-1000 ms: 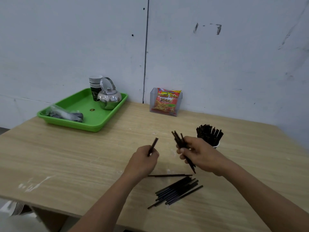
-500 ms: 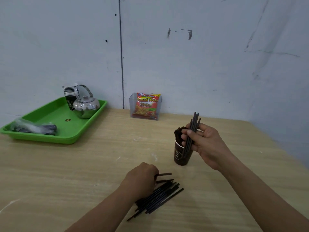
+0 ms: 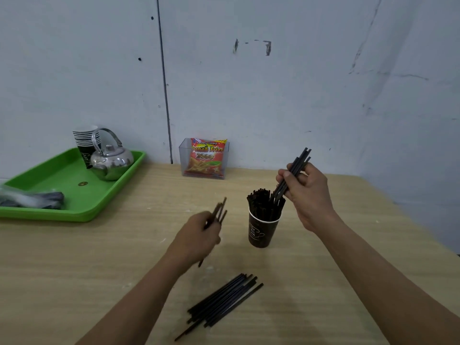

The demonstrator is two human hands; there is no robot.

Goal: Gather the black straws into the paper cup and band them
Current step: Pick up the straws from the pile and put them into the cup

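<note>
Slanting up-right, black straws (image 3: 295, 166) pinched in right hand (image 3: 308, 195) — ends at paper cup (image 3: 261, 232), left hand (image 3: 196, 237) gripping more

Left hand (image 3: 196, 235) and its straws (image 3: 219, 210) motion-blurred, count unreadable. Green tray (image 3: 74, 210) and its plastic bag (image 3: 25, 199) cut off at left edge.

plain drinks-prep corner, seemingly: scuffed wall (image 3: 298, 95), wooden table (image 3: 74, 270), green tray (image 3: 62, 175) with kettle (image 3: 112, 163) and stacked paper cups (image 3: 84, 138), snack packet (image 3: 207, 155).
</note>
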